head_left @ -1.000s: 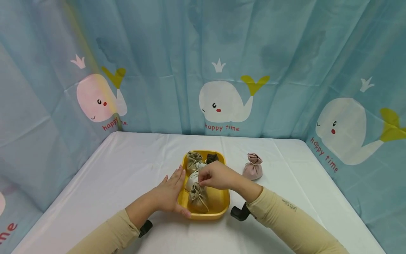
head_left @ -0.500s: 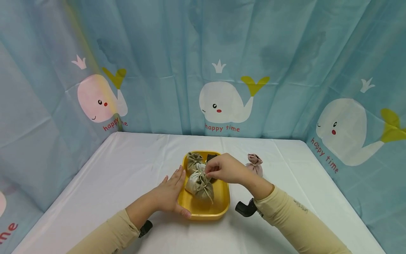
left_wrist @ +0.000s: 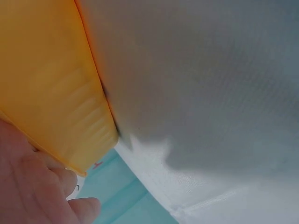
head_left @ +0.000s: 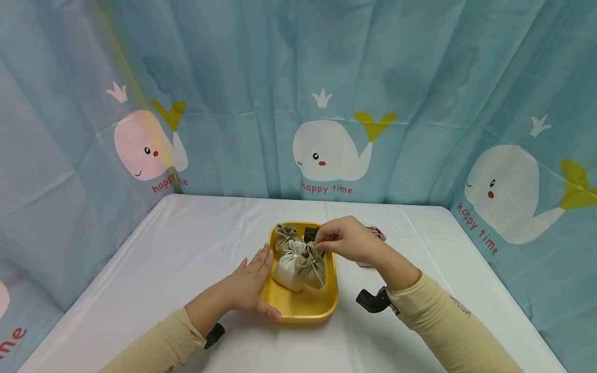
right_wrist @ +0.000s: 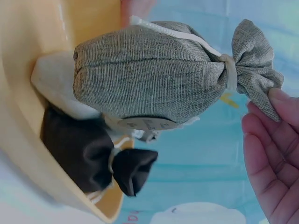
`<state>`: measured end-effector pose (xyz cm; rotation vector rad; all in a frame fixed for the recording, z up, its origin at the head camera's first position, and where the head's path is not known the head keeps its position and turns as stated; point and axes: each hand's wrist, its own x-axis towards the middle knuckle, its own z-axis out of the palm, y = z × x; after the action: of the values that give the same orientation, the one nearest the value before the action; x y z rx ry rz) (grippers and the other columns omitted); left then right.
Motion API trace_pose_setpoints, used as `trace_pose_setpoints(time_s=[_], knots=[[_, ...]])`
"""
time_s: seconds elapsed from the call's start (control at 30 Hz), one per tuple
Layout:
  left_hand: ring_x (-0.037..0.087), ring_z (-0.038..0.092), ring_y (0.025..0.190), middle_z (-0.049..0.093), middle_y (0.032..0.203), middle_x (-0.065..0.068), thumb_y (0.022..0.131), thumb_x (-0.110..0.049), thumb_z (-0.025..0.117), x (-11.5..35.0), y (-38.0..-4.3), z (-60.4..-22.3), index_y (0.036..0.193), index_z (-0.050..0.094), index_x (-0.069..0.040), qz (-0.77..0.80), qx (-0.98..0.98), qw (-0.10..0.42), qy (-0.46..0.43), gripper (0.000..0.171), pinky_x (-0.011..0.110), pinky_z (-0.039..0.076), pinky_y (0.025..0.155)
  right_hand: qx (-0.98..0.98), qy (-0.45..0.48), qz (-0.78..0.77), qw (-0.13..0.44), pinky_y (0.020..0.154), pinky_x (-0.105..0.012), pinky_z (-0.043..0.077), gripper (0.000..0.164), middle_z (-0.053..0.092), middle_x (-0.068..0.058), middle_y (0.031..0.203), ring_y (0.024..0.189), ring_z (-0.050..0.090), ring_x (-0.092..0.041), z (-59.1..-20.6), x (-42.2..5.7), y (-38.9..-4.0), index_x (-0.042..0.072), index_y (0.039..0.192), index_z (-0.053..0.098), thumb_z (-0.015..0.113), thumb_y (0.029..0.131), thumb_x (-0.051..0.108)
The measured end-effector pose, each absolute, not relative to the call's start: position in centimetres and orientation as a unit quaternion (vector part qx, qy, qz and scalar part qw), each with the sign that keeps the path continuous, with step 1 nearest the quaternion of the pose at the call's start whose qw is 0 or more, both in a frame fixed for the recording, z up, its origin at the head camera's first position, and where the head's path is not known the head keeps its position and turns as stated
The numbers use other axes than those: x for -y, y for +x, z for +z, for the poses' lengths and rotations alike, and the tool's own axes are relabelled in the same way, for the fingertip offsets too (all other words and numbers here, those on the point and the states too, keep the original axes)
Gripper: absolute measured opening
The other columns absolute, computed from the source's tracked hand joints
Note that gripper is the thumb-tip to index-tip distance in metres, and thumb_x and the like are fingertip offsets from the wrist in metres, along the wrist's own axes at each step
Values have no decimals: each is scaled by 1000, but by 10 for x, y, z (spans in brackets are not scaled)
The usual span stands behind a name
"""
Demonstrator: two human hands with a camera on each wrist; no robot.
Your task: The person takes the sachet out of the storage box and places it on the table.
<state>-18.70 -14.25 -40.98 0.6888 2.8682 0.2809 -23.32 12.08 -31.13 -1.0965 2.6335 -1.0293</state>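
My right hand (head_left: 347, 239) pinches the gathered top of a grey-olive cloth sachet (right_wrist: 149, 70), which hangs over the yellow tray (head_left: 303, 317). A white cord ties the sachet's neck. Straight fingers of my left hand (head_left: 249, 282) rest along the tray's left rim, the thumb at its front left corner. Inside the tray are a white sachet (head_left: 286, 272), another olive sachet (head_left: 285, 237) at the back left and a black sachet (right_wrist: 79, 149) at the back right. The left wrist view shows the tray's outer wall (left_wrist: 60, 84) beside my fingers.
A pink sachet (head_left: 377, 232) stands on the white table right of the tray, mostly hidden behind my right hand. Blue curtains (head_left: 261, 103) with whale prints hang behind and beside the table. Black wrist-camera mounts (head_left: 373, 300) stick out by the sleeves.
The olive sachet has risen from the tray's front part and moved back and right in my right hand, uncovering the white sachet. My left hand has stayed on the rim.
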Motion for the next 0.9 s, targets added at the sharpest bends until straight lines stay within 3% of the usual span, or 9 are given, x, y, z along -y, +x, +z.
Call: trace_pose_setpoints(time_s=[0.4, 0.67, 0.9], knots=[[29, 1, 140, -7, 152, 17, 46, -87, 53, 142, -187, -411, 146, 3, 1, 88, -966, 97, 224, 142, 56, 14, 106, -878, -341, -335, 14, 66, -27, 50, 9, 65, 9, 75, 71, 59, -9, -300, -158, -236, 19, 80, 68, 66, 84, 12], [29, 1, 140, -6, 152, 16, 47, -86, 54, 141, -186, -412, 146, 3, 0, 87, -967, 101, 219, 141, 56, 14, 106, -881, -313, -356, -6, 59, -26, 49, 8, 64, 3, 76, 67, 59, -15, -296, -190, -234, 16, 81, 67, 65, 85, 9], [29, 1, 140, -6, 152, 17, 47, -86, 54, 141, -186, -409, 146, 4, 0, 76, -967, 102, 223, 140, 56, 13, 106, -898, -281, -339, -18, 62, -26, 48, 6, 65, 2, 79, 69, 58, -12, -299, -215, -231, 17, 82, 67, 64, 86, 13]])
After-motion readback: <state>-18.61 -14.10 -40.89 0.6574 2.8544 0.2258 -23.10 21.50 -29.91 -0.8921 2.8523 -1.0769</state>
